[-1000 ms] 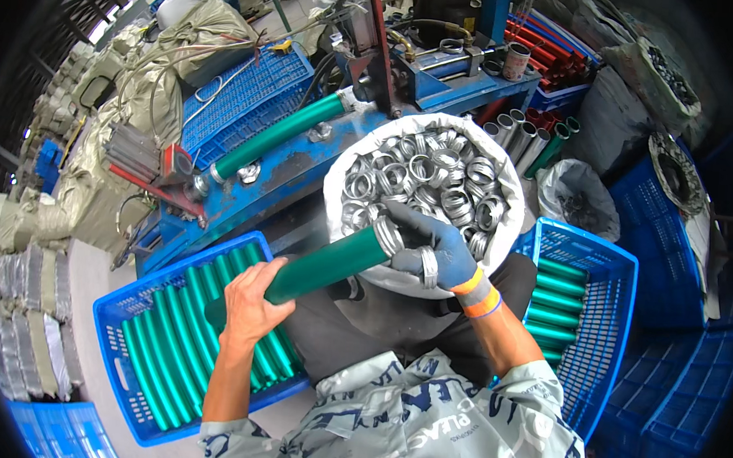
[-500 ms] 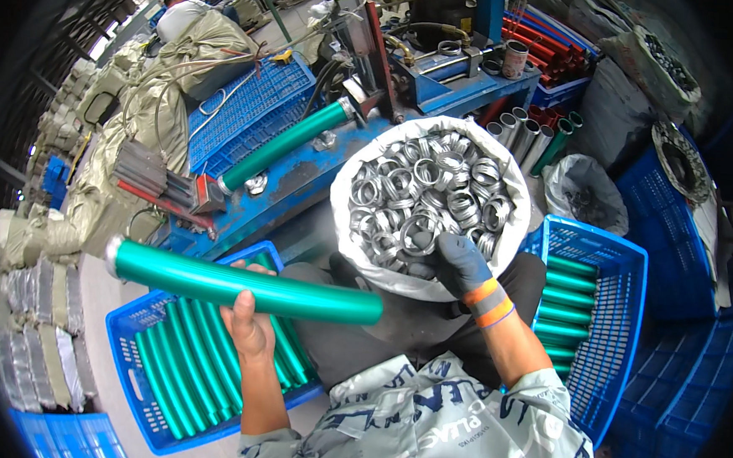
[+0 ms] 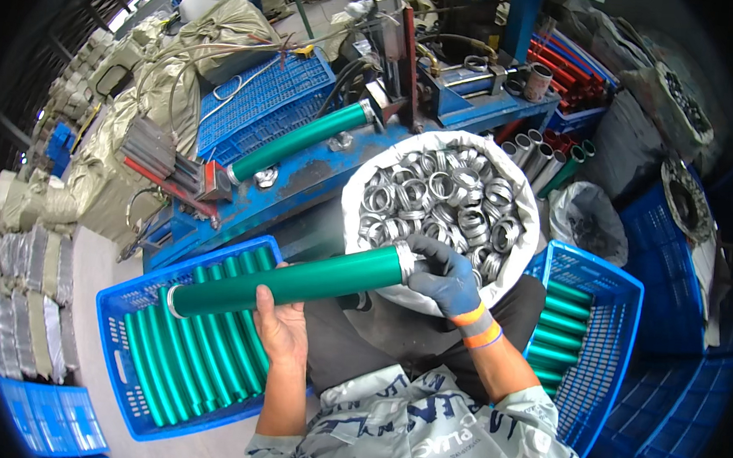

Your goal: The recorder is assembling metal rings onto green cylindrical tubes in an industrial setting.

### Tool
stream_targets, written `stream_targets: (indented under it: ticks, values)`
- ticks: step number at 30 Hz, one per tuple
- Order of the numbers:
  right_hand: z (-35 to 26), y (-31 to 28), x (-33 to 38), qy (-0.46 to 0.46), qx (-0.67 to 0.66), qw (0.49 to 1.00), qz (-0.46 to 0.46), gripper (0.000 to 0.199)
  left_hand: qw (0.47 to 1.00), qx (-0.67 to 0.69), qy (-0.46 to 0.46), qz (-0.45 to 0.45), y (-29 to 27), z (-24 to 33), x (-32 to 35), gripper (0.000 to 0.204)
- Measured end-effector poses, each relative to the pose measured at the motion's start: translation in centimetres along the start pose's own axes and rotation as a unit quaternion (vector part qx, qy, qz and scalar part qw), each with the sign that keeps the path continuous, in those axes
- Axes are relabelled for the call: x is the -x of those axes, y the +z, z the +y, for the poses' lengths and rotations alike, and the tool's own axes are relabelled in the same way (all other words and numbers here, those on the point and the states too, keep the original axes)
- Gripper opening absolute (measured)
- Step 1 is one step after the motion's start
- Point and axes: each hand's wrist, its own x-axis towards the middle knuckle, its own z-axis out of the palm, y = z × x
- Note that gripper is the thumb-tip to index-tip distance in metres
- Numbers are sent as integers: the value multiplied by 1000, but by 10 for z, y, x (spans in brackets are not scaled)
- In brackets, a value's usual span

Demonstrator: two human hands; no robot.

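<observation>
My bare left hand [image 3: 280, 324] holds a green metal tube [image 3: 296, 278] from below, its thumb on the near side. The tube lies nearly level above my lap, its right end slightly higher. My right hand [image 3: 447, 278], in a dark glove with an orange and grey cuff, grips a silver threaded ring [image 3: 405, 262] at the tube's right end. Another silver ring [image 3: 174, 300] sits at the left end. Just beyond my right hand stands a white sack [image 3: 355, 203] full of loose silver rings [image 3: 441, 186].
A blue crate [image 3: 115, 365] of green tubes stands at left, another blue crate [image 3: 625, 329] at right. Ahead, a blue machine bench [image 3: 302, 183] carries a clamped green tube [image 3: 300, 141]. Red tubes [image 3: 565, 69] and a smaller sack [image 3: 586, 213] lie at far right.
My right hand has come from inside the sack to the tube's right end with a ring. The tube's right end has risen and its left end has dropped.
</observation>
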Motion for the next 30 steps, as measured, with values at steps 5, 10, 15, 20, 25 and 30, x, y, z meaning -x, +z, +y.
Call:
stream_targets:
  ticks: [5,10,15,20,25,30]
  values:
    - [4,5,-12,29,65,997,8,69,1000,-5,8,21,-14,-7,-6,54]
    - [-8,24,-44,62,98,993,2,67,1000,12,-3,18,-33,-7,-26,57]
    - [-24,56,-94,36,70,982,-169,61,995,63,4,73,-60,21,-44,66]
    - [-2,62,-248,-96,207,970,-86,66,988,131,-5,88,-73,38,-60,76]
    - [44,140,-381,-296,650,700,-9,86,984,142,32,103,-107,83,-57,76]
    - [85,-1,-477,-247,827,477,163,103,987,138,-32,77,-89,49,-81,54]
